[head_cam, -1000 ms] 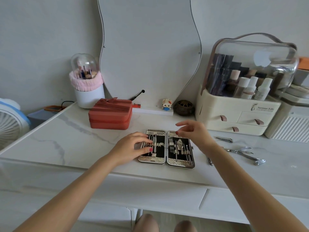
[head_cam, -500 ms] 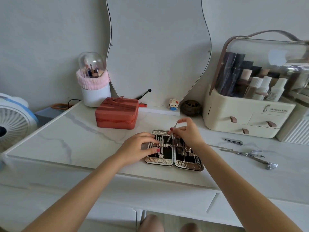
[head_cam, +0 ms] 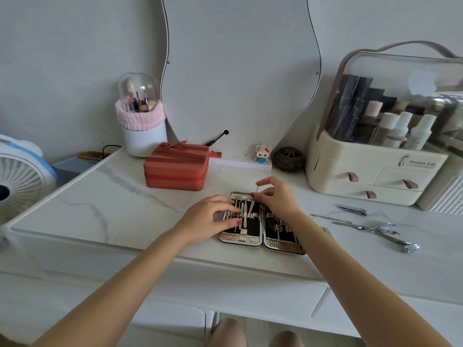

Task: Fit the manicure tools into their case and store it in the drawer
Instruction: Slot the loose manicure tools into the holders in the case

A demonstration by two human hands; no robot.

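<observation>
Tool [head_cam: 251, 206] now lower; 2 hands.

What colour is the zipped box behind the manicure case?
Coral red, seen best in the head view.

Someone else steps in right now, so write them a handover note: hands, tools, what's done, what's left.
Left hand: rests on the left half of the open case, steadying it.
Right hand: pinches a thin metal tool, tip down at the left half's strap.
Case lies open flat near the table's front edge; several tools already sit in both halves.
On the table to the right, not yet packed: nail clipper, thin stick, nippers.
Left: seat this tool, pack the three, close the case, put it in the drawer.
</observation>
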